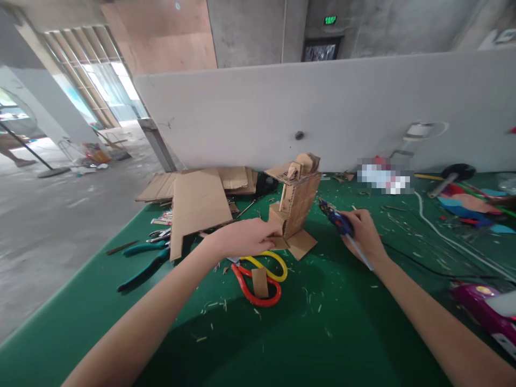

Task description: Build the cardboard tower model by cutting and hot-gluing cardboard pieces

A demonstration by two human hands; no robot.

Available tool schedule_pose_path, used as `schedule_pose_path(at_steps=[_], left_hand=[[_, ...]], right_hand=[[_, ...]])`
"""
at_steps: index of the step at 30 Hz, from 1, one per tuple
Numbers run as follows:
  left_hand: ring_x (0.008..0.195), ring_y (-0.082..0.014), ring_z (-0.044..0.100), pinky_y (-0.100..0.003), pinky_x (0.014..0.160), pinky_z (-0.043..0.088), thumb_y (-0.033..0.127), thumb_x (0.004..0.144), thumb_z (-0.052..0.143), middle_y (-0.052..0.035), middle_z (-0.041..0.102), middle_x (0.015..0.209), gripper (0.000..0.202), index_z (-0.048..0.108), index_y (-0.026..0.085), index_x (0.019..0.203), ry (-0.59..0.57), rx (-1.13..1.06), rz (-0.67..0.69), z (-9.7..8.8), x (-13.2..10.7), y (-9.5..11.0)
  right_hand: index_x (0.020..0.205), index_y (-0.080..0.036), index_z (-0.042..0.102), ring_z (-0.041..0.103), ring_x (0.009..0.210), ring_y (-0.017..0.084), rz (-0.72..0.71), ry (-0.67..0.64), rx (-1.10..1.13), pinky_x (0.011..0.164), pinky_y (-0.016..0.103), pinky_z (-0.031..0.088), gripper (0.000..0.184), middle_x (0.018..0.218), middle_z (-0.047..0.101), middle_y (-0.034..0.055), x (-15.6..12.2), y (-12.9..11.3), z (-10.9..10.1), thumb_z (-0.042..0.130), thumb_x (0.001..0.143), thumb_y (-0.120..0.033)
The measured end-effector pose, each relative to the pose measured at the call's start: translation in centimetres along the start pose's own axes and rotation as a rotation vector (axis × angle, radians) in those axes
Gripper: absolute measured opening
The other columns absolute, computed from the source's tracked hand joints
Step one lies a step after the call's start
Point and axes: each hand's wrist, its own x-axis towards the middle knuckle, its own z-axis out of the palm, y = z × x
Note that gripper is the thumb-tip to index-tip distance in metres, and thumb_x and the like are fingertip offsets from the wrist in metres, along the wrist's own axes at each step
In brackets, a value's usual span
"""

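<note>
An upright cardboard model (303, 201) stands on the green table, with a flat base and rounded cardboard pieces at its top. My left hand (252, 236) is closed at the model's lower left side, fingertips pressed to its base and partly hidden. In my right hand (365, 234) is a blue hot glue gun (338, 220), a pale glue stick poking out of its back. Its nozzle points toward the model, a short gap away from it. Just below my left hand lie scissors (264, 301) with red and yellow handles, a small cardboard piece (260, 282) resting across them.
Cardboard sheets (201, 196) are stacked at the back left, near teal-handled pliers (147, 263). A purple glue gun (484, 306) lies at the right edge. A white cable (433, 228) and coloured scraps (471, 207) spread over the right side. Behind stands a white partition (242, 118).
</note>
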Motion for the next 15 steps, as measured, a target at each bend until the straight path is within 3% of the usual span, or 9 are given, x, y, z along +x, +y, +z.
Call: schedule_pose_path(at_steps=[3, 5, 8, 12, 15], left_hand=[[0.071, -0.0139, 0.056, -0.027, 0.058, 0.036, 0.030, 0.089, 0.038, -0.0010, 0.065, 0.085, 0.023, 0.057, 0.024, 0.102, 0.009, -0.005, 0.023, 0.0, 0.3, 0.0], [0.071, -0.0131, 0.056, -0.026, 0.059, 0.036, 0.032, 0.090, 0.038, -0.0001, 0.066, 0.084, 0.024, 0.059, 0.025, 0.100, 0.026, -0.008, 0.047, 0.1, 0.5, -0.1], [0.074, -0.0132, 0.057, -0.026, 0.061, 0.038, 0.032, 0.090, 0.038, -0.0010, 0.066, 0.086, 0.024, 0.059, 0.023, 0.098, 0.117, 0.007, 0.040, 0.7, 1.0, -0.5], [0.073, -0.0135, 0.057, -0.025, 0.059, 0.037, 0.028, 0.087, 0.041, -0.0032, 0.065, 0.084, 0.019, 0.057, 0.019, 0.093, 0.204, 0.037, 0.006, 1.6, 1.4, -1.2], [0.069, -0.0132, 0.056, -0.025, 0.054, 0.035, 0.028, 0.085, 0.044, -0.0030, 0.063, 0.079, 0.015, 0.056, 0.019, 0.088, 0.253, 0.062, 0.002, 1.9, 1.4, -1.9]], right_hand=[[0.103, -0.018, 0.059, 0.059, 0.084, 0.025, 0.099, 0.082, 0.097, 0.066, 0.034, 0.048, 0.034, 0.111, 0.055, 0.0131, 0.4, -1.6, -1.4, 0.056, 0.070, -0.027], [0.101, -0.019, 0.060, 0.062, 0.074, 0.024, 0.250, 0.067, 0.213, 0.060, 0.033, 0.048, 0.030, 0.091, 0.063, 0.0092, 0.7, -2.9, -2.9, 0.056, 0.073, -0.031], [0.091, -0.019, 0.064, 0.060, 0.054, 0.020, 0.495, -0.105, 0.401, 0.053, 0.031, 0.047, 0.023, 0.060, 0.061, 0.0028, 0.8, -4.7, -5.1, 0.054, 0.075, -0.033], [0.083, -0.020, 0.063, 0.057, 0.051, 0.018, 0.502, -0.199, 0.609, 0.052, 0.029, 0.045, 0.018, 0.051, 0.056, -0.0005, -0.7, -6.4, -6.8, 0.058, 0.075, -0.035], [0.082, -0.020, 0.061, 0.050, 0.043, 0.014, 0.456, -0.247, 0.916, 0.050, 0.029, 0.043, 0.020, 0.047, 0.051, -0.0034, -2.4, -8.3, -6.6, 0.055, 0.079, -0.038]])
